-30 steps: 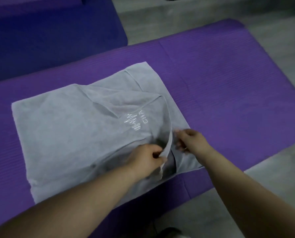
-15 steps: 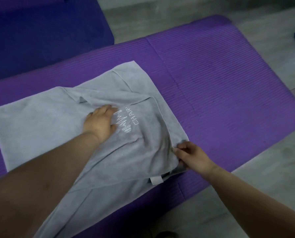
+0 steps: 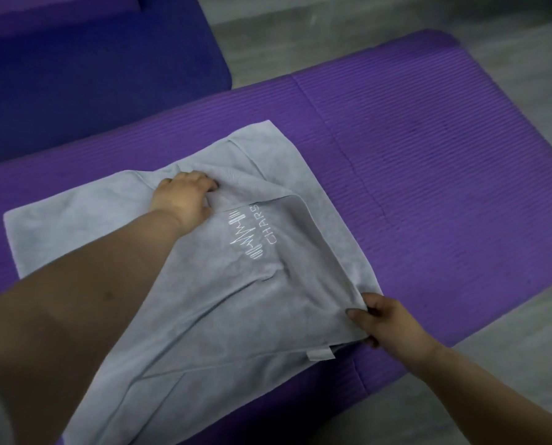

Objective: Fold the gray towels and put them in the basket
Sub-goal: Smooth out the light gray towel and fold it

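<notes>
The left hand (image 3: pixel 183 200) has slid away from the person, off the spot beside the embroidered logo (image 3: pixel 252 239) and onto a raised fold beyond it, while the right hand (image 3: pixel 388 319) has kept to the same corner. Nearest the person, the gray towel (image 3: pixel 220 309) hangs over the near edge of the purple mat (image 3: pixel 429 155), with a small sewn tab (image 3: pixel 320 354) showing at its hem. Just right of the tab, the right hand pinches the towel's near right corner between thumb and fingers, close to the mat's near edge. Farther in, the logo lies face up on a turned-over flap. Beyond it the left hand's fingers are curled into the bunched fold (the cloth puckers around them), gripping it. The towel's far corner lies flat towards the mat's middle. Past the mat's far edge sits a dark blue cushion (image 3: pixel 91 75) on a gray floor (image 3: pixel 509 348).
</notes>
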